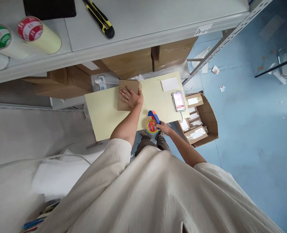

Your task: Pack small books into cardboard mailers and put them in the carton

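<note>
A small brown cardboard box (pixel 124 105) lies on the pale yellow tabletop (pixel 102 113). Pressed flat on its upper face is my left hand (pixel 132 96), fingers spread, with a ring on one finger. My right hand (pixel 164 127) is wrapped round the handle of a blue and orange tape dispenser (pixel 155 118), which carries a roll of tape. It is held at the table's near edge, to the right of the box and apart from it. On the table's right part are a white sheet or pad (pixel 170 84) and a phone-like item (pixel 178 101) with a blurred face.
An open carton (pixel 212 121) holding several labelled parcels stands on the floor to the right. Above the table's far side runs a grey shelf (pixel 133 22) with a utility knife (pixel 99 19) and tape rolls (pixel 45 38). Large cardboard boxes (pixel 129 63) sit beneath it.
</note>
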The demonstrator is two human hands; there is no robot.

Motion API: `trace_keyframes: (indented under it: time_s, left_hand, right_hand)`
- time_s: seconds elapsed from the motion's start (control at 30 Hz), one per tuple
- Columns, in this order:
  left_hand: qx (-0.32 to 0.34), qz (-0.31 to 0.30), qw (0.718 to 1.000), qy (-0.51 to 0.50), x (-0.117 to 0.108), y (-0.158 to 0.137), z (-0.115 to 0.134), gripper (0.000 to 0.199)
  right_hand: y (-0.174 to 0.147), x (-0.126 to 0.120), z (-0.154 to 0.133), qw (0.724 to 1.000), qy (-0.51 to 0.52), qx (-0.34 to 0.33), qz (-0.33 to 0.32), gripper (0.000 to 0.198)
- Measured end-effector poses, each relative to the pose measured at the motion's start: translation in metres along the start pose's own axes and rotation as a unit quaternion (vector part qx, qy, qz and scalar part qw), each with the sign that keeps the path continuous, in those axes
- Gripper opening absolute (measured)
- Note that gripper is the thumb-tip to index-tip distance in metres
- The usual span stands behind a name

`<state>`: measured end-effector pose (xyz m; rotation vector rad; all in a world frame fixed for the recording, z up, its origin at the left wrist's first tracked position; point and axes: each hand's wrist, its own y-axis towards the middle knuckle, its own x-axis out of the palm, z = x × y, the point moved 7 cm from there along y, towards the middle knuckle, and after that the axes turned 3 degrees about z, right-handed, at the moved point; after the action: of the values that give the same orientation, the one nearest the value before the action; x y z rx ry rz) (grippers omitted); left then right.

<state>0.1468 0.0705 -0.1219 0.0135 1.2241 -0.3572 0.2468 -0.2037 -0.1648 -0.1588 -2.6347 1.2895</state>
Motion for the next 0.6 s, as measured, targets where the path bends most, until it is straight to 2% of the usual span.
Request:
trace_keyframes:
  time_s: [0.1, 0.2, 0.27, 0.37, 0.47, 0.53, 0.6]
  left_hand:
    - [-0.017, 0.021, 0.999, -0.023, -0.005, 0.004, -0.002, 0.074]
    - [-0.016, 0.019, 1.000, -0.003, -0.029, -0.010, -0.024, 0.090]
    - [0.035, 0.003, 0.999, 0.013, -0.049, -0.022, -0.040, 0.098]
    - [0.176, -0.076, 0.981, 0.027, -0.066, -0.034, -0.055, 0.110]
    - [0.273, -0.153, 0.948, 0.057, -0.063, -0.040, -0.067, 0.110]
    - [0.285, -0.167, 0.942, 0.067, -0.056, -0.040, -0.071, 0.108]
    - [0.270, -0.153, 0.948, 0.068, -0.049, -0.040, -0.072, 0.107]
  right_hand:
    - [-0.002, -0.011, -0.001, 0.999, 0.017, -0.011, 0.027, 0.047]
    - [0.000, -0.016, -0.007, 0.999, 0.022, -0.021, 0.028, 0.046]
    - [0.001, -0.018, -0.009, 0.999, 0.019, -0.026, 0.025, 0.046]
    - [0.002, -0.018, -0.008, 0.999, 0.010, -0.026, 0.020, 0.046]
    - [0.005, -0.019, -0.003, 1.000, 0.007, -0.020, 0.018, 0.047]
    - [0.006, -0.021, 0.000, 1.000, 0.013, -0.018, 0.021, 0.050]
    - [0.006, -0.023, 0.003, 0.999, 0.025, -0.019, 0.028, 0.052]
